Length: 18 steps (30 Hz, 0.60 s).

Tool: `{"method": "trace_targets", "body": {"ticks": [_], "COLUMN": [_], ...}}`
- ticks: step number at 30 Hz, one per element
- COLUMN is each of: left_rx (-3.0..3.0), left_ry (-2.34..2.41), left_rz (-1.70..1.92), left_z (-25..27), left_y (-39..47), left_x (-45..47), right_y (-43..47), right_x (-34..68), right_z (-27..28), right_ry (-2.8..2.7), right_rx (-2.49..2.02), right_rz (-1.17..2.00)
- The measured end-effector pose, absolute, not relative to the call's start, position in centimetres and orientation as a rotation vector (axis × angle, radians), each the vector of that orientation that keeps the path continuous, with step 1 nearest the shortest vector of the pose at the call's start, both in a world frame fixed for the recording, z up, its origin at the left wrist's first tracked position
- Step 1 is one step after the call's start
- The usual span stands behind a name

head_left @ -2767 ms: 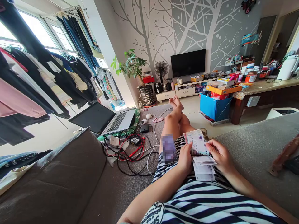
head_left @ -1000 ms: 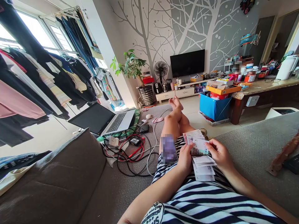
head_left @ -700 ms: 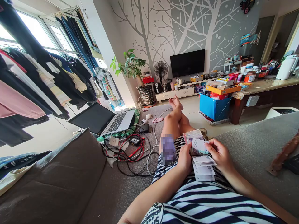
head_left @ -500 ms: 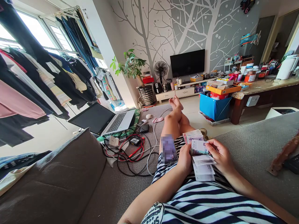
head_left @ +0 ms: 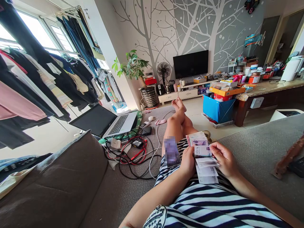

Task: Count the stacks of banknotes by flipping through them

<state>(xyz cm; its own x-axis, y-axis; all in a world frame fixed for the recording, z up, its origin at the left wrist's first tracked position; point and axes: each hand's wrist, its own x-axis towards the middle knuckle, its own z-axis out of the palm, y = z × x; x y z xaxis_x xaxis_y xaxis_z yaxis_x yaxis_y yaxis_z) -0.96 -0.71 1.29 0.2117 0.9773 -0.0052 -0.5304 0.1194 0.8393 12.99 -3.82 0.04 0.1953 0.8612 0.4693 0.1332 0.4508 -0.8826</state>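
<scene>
Above my lap, my left hand [head_left: 188, 161] is closed on the left side of a stack of banknotes [head_left: 201, 151]. The fingers of my right hand [head_left: 223, 157] pinch the right edge of the top notes. Beyond the hands, more banknotes [head_left: 196, 138], purple and pinkish, fan out over my thigh. Nearer my belly, several pale, folded notes [head_left: 207, 172] hang or lie in an overlapping row on my striped clothing [head_left: 201, 202]; whether they join the held stack is hidden. Left of my left hand, a phone [head_left: 173, 153] rests on my thigh, its screen partly blurred.
An open laptop [head_left: 120, 124] sits on the sofa to the left, near tangled cables [head_left: 139, 152] and a white charger [head_left: 115, 143]. A grey cushion [head_left: 59, 177] stands at my left. Ahead are a blue box [head_left: 218, 109], a cluttered table [head_left: 266, 88] and a television [head_left: 190, 64].
The top note between my hands now shows a different face, with a purple patch near my right fingers. More of the purple note beyond is visible. Both hands stay in nearly the same place.
</scene>
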Motion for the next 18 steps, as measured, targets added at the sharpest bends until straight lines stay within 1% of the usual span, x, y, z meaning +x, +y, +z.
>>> {"method": "trace_targets", "body": {"ticks": [7,13,18], "left_rx": [0.733,0.705,0.713], "left_ry": [0.615,0.618,0.634], "left_rz": [1.206,1.209,1.208], "left_z": [1.0,0.6,0.5], "left_y": [-0.6,-0.4,-0.3], "left_x": [-0.9,-0.8,-0.9], "right_y": [-3.5,-2.2,-1.8], "right_x": [13.2,13.6,13.6], "right_z": [-0.5,-1.4,-1.6], "right_ry": [-1.319,-1.2,-1.238], "right_rx": [-0.911,-1.12,-1.161], "right_rz": [0.687,0.598,0.6]}}
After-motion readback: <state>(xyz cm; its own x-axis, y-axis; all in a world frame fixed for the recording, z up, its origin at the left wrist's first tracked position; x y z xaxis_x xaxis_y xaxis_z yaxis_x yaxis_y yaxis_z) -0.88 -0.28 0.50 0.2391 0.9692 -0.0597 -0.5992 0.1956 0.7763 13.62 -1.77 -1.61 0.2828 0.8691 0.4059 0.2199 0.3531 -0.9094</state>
